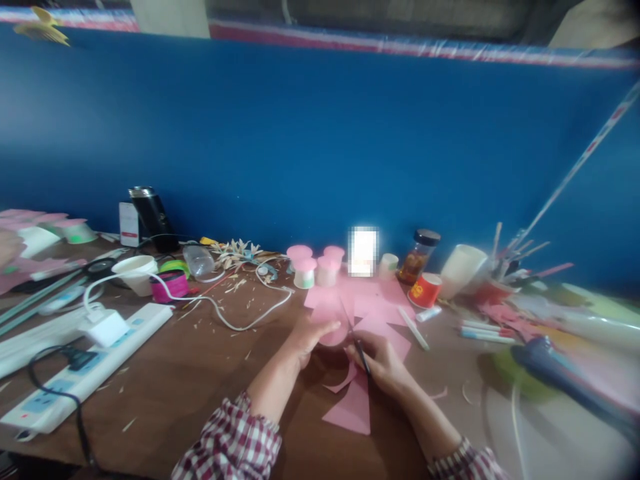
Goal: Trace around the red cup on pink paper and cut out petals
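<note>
Our left hand (pixel 300 343) pinches pink paper (pixel 333 313), thumb uppermost, plain and curved along its lower edge, left of the red cup (pixel 425 291) and nearer us. Also left of the cup, dark-handled scissors (pixel 361 358) sit gripped in our closed right hand (pixel 385 367).

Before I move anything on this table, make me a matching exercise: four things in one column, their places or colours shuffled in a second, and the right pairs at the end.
Column one
1. Scissors
2. Power strip
3. Thermos
4. Rounded pink paper

Column two
A. Black, beside the phone
B. Held by the left hand
C. In the right hand
D. White, lying in the left part of the view

Pairs: 1-C, 2-D, 3-A, 4-B
</note>
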{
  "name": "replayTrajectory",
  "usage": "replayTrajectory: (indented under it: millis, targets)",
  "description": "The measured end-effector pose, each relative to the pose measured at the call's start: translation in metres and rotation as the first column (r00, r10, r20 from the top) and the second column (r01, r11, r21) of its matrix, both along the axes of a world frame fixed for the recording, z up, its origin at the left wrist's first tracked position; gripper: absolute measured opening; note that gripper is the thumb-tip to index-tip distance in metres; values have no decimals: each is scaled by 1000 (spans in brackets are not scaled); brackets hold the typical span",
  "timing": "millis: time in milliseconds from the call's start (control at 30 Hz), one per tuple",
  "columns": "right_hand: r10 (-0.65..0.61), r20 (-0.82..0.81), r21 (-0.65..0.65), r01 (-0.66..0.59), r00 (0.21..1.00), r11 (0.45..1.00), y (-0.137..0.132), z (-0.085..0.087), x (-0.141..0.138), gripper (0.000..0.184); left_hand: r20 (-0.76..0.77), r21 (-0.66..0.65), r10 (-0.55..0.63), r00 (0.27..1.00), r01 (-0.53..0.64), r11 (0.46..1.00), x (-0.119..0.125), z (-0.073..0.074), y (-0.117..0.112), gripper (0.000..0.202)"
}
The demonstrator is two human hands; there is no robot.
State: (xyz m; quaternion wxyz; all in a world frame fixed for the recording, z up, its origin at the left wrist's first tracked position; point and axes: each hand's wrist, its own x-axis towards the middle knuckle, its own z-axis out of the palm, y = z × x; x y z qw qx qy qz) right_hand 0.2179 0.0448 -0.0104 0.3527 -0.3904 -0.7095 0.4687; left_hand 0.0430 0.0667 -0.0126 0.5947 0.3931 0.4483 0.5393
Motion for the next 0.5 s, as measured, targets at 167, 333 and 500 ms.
replayTrajectory:
  millis: [167,333,500]
  targets:
    - [2,-18,4,-2,1000,1000,0,2,-1,29,-6,23,-11,1000,11,1000,0,1,-2,46]
    - [16,-21,9,-16,1000,1000,0,0,1,27,-9,-25,-6,1000,6,1000,0,-3,1,49]
    - [3,7,22,-4,1000,1000,-1,1,1,26,-9,-12,3,1000,-3,1000,0,-8,5,50]
